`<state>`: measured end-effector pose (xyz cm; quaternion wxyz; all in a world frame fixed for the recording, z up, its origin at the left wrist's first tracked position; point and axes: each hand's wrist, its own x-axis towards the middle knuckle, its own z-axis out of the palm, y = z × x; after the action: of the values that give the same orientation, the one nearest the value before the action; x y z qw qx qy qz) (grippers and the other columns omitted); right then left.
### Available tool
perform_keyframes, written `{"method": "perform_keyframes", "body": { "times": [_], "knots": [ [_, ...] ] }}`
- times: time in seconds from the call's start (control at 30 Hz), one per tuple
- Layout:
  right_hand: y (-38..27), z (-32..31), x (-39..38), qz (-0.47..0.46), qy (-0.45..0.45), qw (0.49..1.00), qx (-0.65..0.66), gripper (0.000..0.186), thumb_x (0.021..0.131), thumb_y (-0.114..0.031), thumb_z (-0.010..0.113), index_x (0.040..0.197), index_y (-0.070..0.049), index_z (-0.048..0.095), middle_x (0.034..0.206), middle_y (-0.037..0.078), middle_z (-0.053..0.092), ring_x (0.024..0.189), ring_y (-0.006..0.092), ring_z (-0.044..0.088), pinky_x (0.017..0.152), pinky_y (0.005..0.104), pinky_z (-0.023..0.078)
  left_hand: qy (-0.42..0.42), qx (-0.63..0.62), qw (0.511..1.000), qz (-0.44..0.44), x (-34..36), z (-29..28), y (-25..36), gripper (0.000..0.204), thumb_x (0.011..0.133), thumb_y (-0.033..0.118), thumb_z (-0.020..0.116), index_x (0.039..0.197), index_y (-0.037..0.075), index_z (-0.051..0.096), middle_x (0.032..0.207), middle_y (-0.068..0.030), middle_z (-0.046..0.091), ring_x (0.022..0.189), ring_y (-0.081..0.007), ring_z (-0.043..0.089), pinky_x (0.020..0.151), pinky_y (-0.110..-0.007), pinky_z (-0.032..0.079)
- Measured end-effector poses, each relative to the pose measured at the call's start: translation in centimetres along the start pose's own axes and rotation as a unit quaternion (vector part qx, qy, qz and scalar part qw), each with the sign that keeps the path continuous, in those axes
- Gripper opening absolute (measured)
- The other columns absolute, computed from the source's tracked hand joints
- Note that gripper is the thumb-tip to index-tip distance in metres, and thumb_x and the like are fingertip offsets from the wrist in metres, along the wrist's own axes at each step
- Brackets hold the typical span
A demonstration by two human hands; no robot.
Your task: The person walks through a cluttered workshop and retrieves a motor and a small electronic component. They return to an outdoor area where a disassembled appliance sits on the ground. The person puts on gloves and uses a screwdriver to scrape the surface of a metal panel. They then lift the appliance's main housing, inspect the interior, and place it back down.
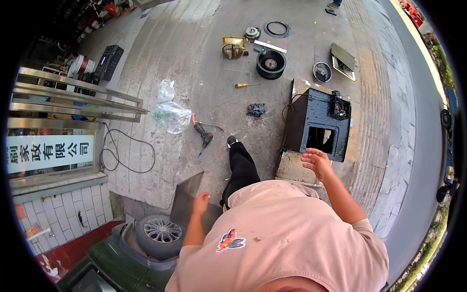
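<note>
My right hand [316, 163] has its fingers bent but apart, holding nothing, over the front edge of a black metal housing [296, 126]. The housing has a square opening and a wired part on top, and rests on a stained board [289, 165]. My left hand [201, 202] is low at my side, fingers curled, over a dark metal sheet [184, 192]; what is in it, if anything, is too small to tell. Ahead lie a power drill [203, 134], a crumpled plastic bag [172, 117], a dark rag [256, 110] and a screwdriver [242, 85].
A black fan wheel [265, 70], grey bowl [322, 72], leaning panel [343, 56], ring [277, 29] and small parts lie farther ahead. Left are metal bars [78, 91], a looped cable [127, 168] and a green car [112, 260]. A person's foot [333, 5] shows far ahead; a road runs right.
</note>
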<state>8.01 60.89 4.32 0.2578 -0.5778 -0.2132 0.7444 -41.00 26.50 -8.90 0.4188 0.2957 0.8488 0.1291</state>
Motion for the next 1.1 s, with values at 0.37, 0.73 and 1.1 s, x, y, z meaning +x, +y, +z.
{"method": "perform_keyframes", "body": {
  "times": [0.37,0.73,1.1],
  "knots": [
    [-11.3,18.1,15.4,0.001,0.134,0.991,-0.03,0.028,0.094,-0.007,0.056,0.122,-0.002,0.058,0.106,0.011,0.067,0.089,0.0194,0.069,0.07,0.031,0.058,0.014,0.029,0.991,0.127,31.1,-26.4,18.3,0.029,0.091,0.02,0.067,0.116,0.006,0.068,0.1,-0.0131,0.072,0.09,-0.0237,0.07,0.082,-0.035,0.053],
    [-21.5,22.3,36.9,0.055,0.181,0.982,0.014,0.027,0.093,-0.008,0.057,0.12,-0.004,0.059,0.099,0.007,0.068,0.082,0.0153,0.068,0.065,0.0304,0.054,-0.019,0.1,0.929,0.355,57.5,-34.6,56.4,0.029,0.09,0.014,0.066,0.117,0.004,0.066,0.106,-0.0118,0.069,0.092,-0.0255,0.068,0.082,-0.037,0.052],
    [-50.2,33.9,61.8,-0.027,0.125,0.991,0.027,0.033,0.095,-0.014,0.059,0.126,-0.002,0.056,0.113,0.011,0.067,0.098,0.0182,0.068,0.08,0.0323,0.053,-0.072,0.21,0.945,0.239,81.2,-41.9,69.3,0.03,0.088,0.014,0.067,0.117,0.006,0.067,0.107,-0.0127,0.07,0.093,-0.025,0.068,0.084,-0.037,0.053]
  ]
}}
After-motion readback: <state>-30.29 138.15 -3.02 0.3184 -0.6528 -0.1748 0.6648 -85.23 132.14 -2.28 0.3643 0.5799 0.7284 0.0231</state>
